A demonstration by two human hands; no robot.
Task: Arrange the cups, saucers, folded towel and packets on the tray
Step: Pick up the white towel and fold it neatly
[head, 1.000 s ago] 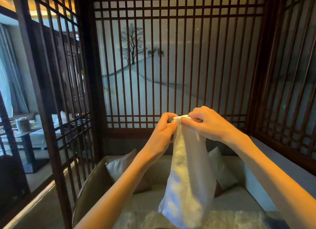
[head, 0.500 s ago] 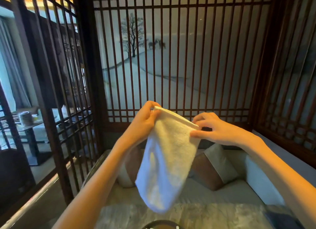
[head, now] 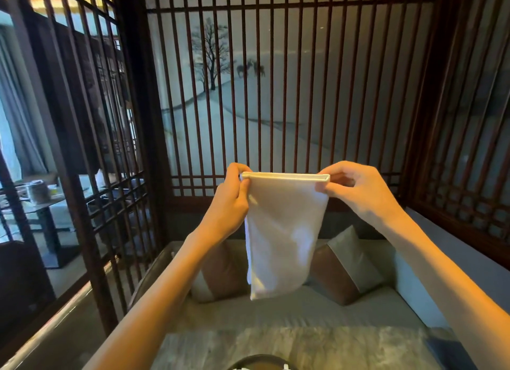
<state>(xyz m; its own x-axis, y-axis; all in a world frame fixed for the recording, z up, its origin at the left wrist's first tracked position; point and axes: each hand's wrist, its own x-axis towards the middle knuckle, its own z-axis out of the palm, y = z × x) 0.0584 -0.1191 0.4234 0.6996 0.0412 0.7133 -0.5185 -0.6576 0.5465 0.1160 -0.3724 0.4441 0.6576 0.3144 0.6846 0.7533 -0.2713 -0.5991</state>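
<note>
White towel (head: 284,231) was held up in mid-air, doubled over, hung flat above the bench (head: 317,347). Top corners were pinched by the left hand (head: 230,204) and right hand (head: 358,190), the edge pulled taut, probably so the fold could be squared. Tray (head: 249,361) was glimpsed below; nothing laid there yet.

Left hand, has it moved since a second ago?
Yes. The left hand has shifted left along the lower rails of the lattice screen, away from the right hand, and the top edge of the towel is now stretched flat between them.
</note>
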